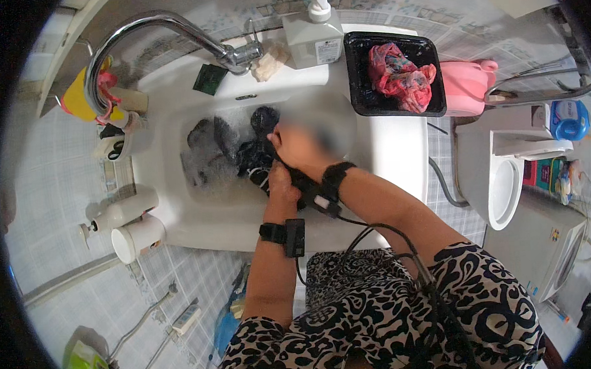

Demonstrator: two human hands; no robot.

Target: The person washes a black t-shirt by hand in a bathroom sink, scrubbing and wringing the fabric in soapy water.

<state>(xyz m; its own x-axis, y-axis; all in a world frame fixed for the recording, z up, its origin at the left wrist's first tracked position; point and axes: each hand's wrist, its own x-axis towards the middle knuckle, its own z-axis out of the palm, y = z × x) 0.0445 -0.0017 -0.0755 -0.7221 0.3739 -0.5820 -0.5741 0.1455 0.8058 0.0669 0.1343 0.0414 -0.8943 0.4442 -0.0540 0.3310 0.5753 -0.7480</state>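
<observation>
A white basin (198,229) holds cloudy, foamy water with several dark pieces of laundry (205,145) soaking in it. Over the water, my right hand (296,147) is closed on a wet dark garment (249,157), its thumb toward the left. Part of that hand is lost in a blurred patch. Just nearer to me, my left hand (280,180) is closed against the same garment, where white stripes show; its fingers are mostly hidden. Both wrists wear black straps with small boxes and cables.
A chrome faucet (237,57) arches over the left back. Behind stand a pump bottle (314,37) and a black tray (356,83) with a red-patterned wet cloth (403,77). A pink container (466,88) is beyond it. A white tub (138,237) and bottle (128,210) line the left edge.
</observation>
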